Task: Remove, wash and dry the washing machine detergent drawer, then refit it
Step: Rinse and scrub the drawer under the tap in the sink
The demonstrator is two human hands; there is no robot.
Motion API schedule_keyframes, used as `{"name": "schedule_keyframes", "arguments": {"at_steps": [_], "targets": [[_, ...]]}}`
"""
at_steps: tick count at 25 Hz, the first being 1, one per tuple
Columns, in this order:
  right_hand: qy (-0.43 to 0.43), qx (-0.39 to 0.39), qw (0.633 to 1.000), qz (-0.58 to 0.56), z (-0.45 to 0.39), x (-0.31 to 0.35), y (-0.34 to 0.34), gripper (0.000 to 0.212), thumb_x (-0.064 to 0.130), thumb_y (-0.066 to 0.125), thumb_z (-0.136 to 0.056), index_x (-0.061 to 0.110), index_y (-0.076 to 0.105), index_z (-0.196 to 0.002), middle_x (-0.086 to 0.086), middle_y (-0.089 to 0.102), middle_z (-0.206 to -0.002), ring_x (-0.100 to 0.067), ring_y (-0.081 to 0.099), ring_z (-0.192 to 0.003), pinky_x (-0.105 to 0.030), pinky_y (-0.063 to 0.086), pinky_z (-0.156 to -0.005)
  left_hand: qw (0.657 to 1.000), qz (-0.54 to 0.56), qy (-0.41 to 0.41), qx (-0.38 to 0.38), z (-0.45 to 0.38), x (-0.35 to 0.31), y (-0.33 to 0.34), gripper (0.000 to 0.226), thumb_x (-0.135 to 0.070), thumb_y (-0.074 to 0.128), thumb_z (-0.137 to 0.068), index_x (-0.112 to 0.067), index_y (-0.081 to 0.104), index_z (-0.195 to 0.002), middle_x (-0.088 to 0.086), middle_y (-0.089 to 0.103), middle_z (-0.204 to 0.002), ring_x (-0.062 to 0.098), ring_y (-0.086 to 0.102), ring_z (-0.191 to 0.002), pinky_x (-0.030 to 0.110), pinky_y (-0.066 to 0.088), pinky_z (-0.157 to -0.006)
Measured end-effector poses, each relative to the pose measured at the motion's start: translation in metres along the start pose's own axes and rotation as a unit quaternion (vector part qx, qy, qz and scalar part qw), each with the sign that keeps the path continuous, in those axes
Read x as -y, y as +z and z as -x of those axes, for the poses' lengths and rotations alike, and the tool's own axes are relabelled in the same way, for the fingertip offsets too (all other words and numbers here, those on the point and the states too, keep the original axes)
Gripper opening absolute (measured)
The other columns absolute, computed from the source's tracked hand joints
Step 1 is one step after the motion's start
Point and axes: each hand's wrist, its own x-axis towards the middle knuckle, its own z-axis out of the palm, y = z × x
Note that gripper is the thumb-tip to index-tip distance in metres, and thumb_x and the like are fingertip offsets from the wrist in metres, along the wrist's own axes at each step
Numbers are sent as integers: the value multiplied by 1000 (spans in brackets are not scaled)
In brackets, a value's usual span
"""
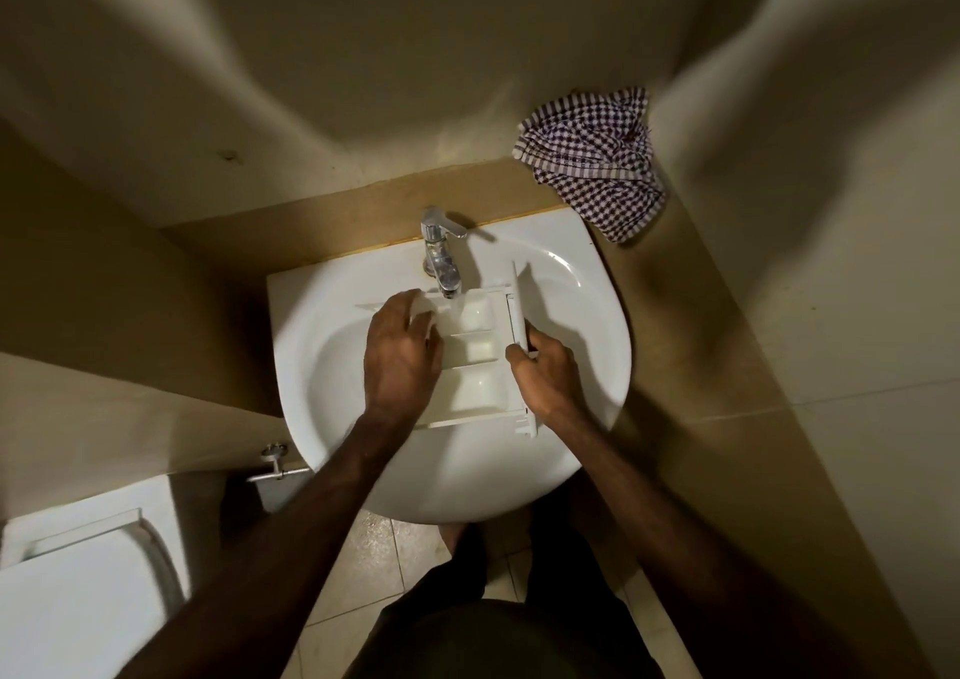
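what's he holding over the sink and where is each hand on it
The detergent drawer. The right hand grips its front panel end; the left hand lies over its rear part, fingers spread.

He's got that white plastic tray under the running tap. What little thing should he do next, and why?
Probably slide the detergent drawer away from himself so the nearer compartments pass under the tap. The water now falls only into the far compartment. The right hand grips the front panel; the left hand rests on the drawer's other end, so both can guide it.
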Motion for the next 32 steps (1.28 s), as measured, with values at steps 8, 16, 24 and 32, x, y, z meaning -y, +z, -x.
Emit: {"name": "schedule_keyframes", "arguments": {"at_steps": [8,16,24,32], "targets": [[-11,-29,999,21,5,-5,23,75,49,47,-79,30,52,-152,-1,75,-116,-25,70,-102,-44,58,-94,984,20,53,170,1,-6,11,35,-27,46,-101,-12,69,-122,10,76,-113,36,71,-96,41,54,-80],[-21,-30,999,-9,5,-11,23,73,48,46,-80,33,54,-151,-1,75,-116,-22,69,-96,-44,60,-91,971,-86,47,218,-19,11,-2,47,-54,46,-103,-20,75,-90,6,76,-90,31,69,-82,33,42,-63],[-20,-24,999,-12,7,-10,30,67,47,46,-75,35,59,-140,-1,75,-99,-27,69,-86,-48,59,-84,976,86,90,176,-4,2,3,55,9,57,-88,-21,69,-133,4,71,-132,28,69,-116,36,56,-92],[-36,-23,998,-36,8,-17,26,51,29,55,-88,34,62,-139,1,72,-96,-22,67,-81,-47,60,-82,978,-62,106,167,-21,17,-10,34,-42,66,-97,-15,69,-77,7,69,-75,32,65,-68,30,36,-56]]}}
